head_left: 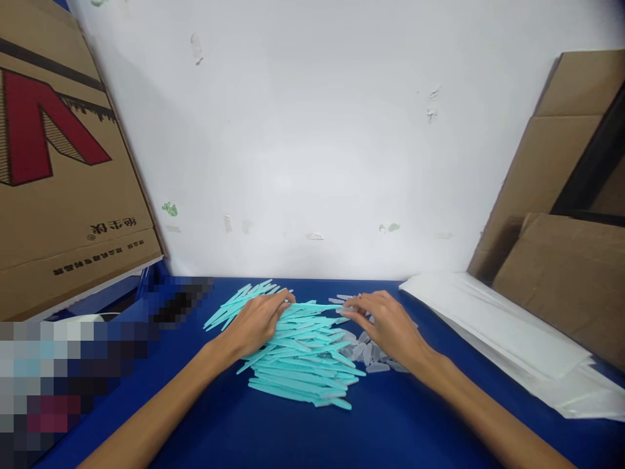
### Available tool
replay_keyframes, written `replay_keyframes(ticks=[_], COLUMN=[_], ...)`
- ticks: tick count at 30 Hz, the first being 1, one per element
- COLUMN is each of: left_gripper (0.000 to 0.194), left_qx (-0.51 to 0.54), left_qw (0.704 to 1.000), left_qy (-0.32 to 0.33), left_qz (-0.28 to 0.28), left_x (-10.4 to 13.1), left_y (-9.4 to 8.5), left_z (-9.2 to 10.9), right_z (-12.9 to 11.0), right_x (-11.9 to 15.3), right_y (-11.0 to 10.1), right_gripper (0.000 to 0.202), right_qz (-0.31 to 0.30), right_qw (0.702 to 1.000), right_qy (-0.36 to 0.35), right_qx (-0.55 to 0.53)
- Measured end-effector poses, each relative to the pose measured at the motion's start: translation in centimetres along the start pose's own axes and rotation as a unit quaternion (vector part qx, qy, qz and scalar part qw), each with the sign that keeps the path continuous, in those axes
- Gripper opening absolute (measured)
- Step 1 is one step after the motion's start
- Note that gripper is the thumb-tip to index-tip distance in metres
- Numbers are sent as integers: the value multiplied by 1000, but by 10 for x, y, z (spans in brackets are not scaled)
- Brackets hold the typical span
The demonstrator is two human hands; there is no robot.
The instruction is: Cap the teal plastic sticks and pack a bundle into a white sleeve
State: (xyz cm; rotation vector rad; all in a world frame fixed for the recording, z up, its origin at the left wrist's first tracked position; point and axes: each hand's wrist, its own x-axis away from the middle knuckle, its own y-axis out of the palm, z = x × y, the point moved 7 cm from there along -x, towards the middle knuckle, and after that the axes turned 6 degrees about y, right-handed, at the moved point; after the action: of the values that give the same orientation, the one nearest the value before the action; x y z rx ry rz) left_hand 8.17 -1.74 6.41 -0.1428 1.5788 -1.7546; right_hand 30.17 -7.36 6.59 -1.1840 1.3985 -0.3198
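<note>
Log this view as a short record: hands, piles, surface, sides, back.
Left hand: pinching one end of a teal strip
Right hand: fingers at the strip's other end; exact grip unclear
Main pile: teal strips
Second pile: translucent pieces, beside right hand
Surface: blue tabletop
Left side: printed cardboard
Right side: white sheets, brown cardboard
Back: white wall, marked

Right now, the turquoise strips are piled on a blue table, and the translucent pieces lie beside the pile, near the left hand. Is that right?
Not quite: the translucent pieces lie near the right hand, not the left hand, as the head view shows. The turquoise strips are piled on a blue table, with those pieces beside the pile.
</note>
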Motion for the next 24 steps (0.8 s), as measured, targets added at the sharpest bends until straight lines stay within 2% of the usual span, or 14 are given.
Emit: replay_keyframes(ticks=[10, 20, 24], left_gripper=[27, 30, 30], left_qx=[9, 29, 36], left_qw=[1000, 999, 998], left_qy=[-1, 18, 42], left_qz=[6, 11, 24], left_x=[0, 0, 0], left_y=[0, 3, 6], left_z=[0, 9, 12], right_z=[3, -11, -12], right_x=[1, 2, 3], right_y=[-3, 2, 1], right_gripper=[25, 21, 20], right_qz=[21, 0, 5], right_qw=[999, 999, 998], right_qy=[23, -23, -11], right_qx=[5, -30, -55])
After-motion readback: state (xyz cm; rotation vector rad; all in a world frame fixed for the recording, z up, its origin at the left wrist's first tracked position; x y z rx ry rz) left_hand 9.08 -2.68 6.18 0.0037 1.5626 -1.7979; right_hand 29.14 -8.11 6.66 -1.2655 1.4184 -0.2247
